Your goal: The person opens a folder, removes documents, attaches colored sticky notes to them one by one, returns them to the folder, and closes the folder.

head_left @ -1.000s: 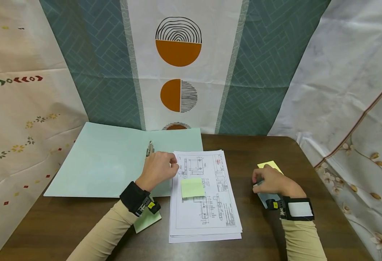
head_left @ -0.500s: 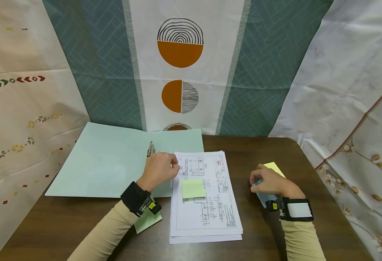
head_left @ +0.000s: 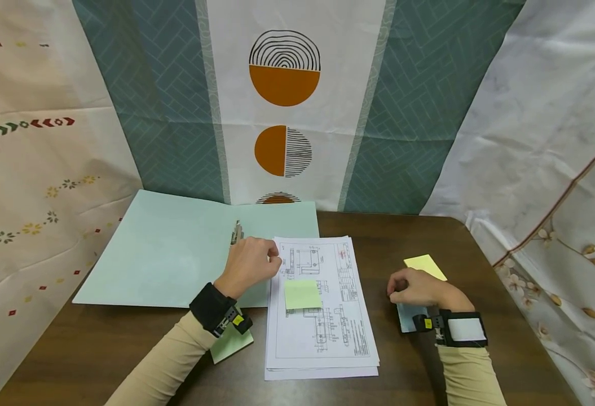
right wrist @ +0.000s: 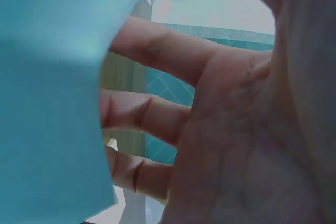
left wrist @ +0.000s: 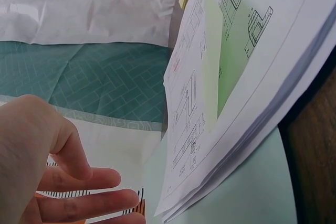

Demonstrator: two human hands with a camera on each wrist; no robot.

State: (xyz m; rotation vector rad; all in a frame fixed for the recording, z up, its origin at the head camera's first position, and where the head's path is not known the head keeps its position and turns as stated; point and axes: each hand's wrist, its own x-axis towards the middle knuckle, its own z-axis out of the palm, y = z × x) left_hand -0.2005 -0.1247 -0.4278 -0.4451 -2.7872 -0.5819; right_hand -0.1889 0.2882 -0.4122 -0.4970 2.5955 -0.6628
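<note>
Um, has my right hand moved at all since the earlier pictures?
Yes, slightly. In the head view, your right hand has shifted a little to the left, closing some of the gap to the stack of drawings.

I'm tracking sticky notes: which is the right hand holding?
The blue sticky note, pinched by the right hand; the yellow note lies beyond that hand, green notes farther left.

We see smooth blue paper [right wrist: 52, 119] in the right hand [head_left: 421, 288]; below the grip, a wood-grained tabletop [head_left: 378, 242] with a soft sheen; left of it, matt white paper sheets [head_left: 297, 351]; beyond, creased green cloth [head_left: 409, 113].
</note>
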